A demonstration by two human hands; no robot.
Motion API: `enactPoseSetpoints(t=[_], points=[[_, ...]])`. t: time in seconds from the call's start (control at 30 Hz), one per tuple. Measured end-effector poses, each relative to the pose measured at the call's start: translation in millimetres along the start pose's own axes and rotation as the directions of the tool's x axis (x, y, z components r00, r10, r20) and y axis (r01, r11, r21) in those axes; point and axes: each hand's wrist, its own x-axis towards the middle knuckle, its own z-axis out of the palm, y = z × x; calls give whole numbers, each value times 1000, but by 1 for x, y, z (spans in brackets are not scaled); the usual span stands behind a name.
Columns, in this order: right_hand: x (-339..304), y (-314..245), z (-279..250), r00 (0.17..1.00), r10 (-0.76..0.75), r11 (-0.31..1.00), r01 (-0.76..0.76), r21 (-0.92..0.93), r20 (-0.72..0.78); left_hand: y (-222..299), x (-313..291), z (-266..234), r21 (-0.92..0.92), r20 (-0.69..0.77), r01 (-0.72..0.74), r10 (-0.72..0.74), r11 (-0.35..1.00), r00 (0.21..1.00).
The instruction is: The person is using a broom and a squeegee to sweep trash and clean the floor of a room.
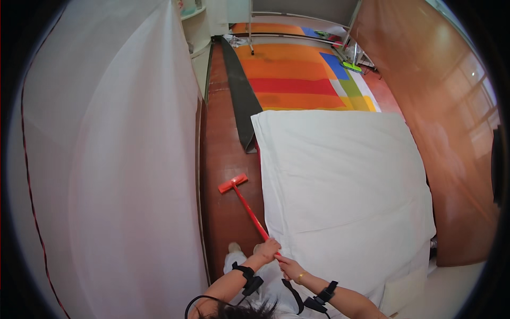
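Note:
Both of my hands are closed around the handle of a long red floor tool (249,211). Its red rectangular head (232,183) touches the brown floor (228,223) ahead of my feet; whether it is a broom or a mop I cannot tell. My left hand (269,250) grips higher up, toward the head. Lower on the handle, closer to my body, is my right hand (290,269). A bed or low platform covered with a white sheet (345,175) lies right beside the handle. Black straps with small devices circle both my forearms.
A pale curtain (138,159) hangs along the left of the narrow floor strip. Beyond the bed lies a colourful striped mat (292,85) with a dark grey folded edge (241,106). An orange-brown curtain (441,133) borders the right; a green broom (351,66) stands at the back.

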Motion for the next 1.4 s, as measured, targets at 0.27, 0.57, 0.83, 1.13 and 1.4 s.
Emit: enactPoseSetpoints(t=[0.27,0.57,0.83,1.13,1.4], points=[[49,-69,28,999,-42,996,39,85,32,-76,37,-56,-16,-50,-257,256,966,965],[148,-219,67,994,-77,988,87,129,-84,-183,127,-184,-14,12,-111,111,994,994],[161,-278,100,999,-36,996,38,78,-30,-201,135,-254,-46,129,-181,185,982,974],[223,-360,119,999,-30,960,21,278,27,-255,167,-316,-18,-5,264,-264,964,965],[289,-444,122,993,-2,971,-26,238,114,-307,216,-375,-183,117,494,-480,850,869]])
